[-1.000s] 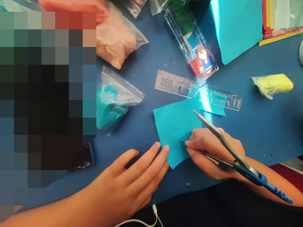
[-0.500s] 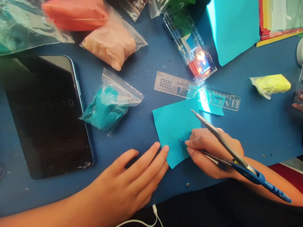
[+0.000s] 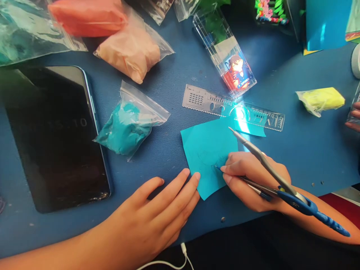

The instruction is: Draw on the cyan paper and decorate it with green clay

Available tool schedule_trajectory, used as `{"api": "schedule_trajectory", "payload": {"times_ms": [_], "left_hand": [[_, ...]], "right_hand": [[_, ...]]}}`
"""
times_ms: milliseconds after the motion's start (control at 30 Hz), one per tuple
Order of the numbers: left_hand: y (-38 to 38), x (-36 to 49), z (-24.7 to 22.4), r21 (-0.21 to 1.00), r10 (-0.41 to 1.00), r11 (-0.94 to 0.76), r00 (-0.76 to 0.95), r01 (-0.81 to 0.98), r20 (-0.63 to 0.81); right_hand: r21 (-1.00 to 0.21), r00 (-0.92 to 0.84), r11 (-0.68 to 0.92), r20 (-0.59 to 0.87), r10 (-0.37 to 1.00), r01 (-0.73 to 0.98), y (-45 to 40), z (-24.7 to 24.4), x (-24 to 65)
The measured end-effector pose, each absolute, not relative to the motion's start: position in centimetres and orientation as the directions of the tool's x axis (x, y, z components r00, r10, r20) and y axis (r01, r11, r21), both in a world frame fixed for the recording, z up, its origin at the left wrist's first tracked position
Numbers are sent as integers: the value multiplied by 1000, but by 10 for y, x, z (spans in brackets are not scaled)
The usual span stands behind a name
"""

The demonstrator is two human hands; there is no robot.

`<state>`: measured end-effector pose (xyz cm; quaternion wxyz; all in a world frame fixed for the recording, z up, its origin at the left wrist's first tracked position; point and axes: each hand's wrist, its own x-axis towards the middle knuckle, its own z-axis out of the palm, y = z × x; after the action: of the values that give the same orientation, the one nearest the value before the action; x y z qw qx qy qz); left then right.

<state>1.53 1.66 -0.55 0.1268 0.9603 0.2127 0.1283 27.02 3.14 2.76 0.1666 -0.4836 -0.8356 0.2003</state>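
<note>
My right hand (image 3: 257, 180) is closed round one leg of a drawing compass (image 3: 298, 202), its blue writing tip on a turquoise sheet of paper (image 3: 208, 146). The compass's other leg stands out above my hand, its point in the air over the sheet. Faint marks show on the paper near the tip. My left hand (image 3: 165, 208) lies flat with fingers stretched out, two fingertips on the sheet's lower left edge. Just beyond the sheet lies a clear stencil ruler (image 3: 199, 99), with another turquoise piece partly under it.
Left of the sheet are a bag of teal clay (image 3: 126, 127) and a phone (image 3: 59, 142). Farther back lie a peach clay bag (image 3: 132, 54), a red one (image 3: 87, 17) and a clear case (image 3: 225, 52). Yellow clay (image 3: 323, 101) lies right, near another person's fingers (image 3: 354, 116).
The large turquoise sheet at the back has shifted right, uncovering a box of small colourful pieces. The compass has tilted slightly; its tip stays on the paper. My left hand has hardly moved.
</note>
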Motion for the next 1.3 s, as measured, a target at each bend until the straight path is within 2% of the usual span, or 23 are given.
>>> {"api": "schedule_trajectory", "payload": {"times_ms": [133,300,367,567,900,1067,1167,1300], "left_hand": [[16,16,-6,318,455,-868,869,382,197],[16,15,-6,299,446,-875,873,380,196],[16,15,-6,292,445,-877,875,382,192],[15,16,-6,328,467,-860,862,390,199],[15,16,-5,326,459,-863,869,386,185],[17,15,-3,310,428,-876,892,370,145],[17,14,-3,311,433,-877,884,367,177],[15,14,-5,317,432,-879,877,358,209]], "right_hand": [[-466,-476,471,116,872,749,32,27,270],[-518,-376,372,102,921,770,31,28,269],[-524,-387,364,70,919,770,31,30,269],[-546,-377,380,123,918,747,32,28,269],[-553,-450,390,31,893,736,33,30,269],[-558,-436,424,121,892,713,36,25,269],[-562,-469,407,40,883,720,37,27,268],[-562,-496,443,66,866,699,37,29,270]]}}
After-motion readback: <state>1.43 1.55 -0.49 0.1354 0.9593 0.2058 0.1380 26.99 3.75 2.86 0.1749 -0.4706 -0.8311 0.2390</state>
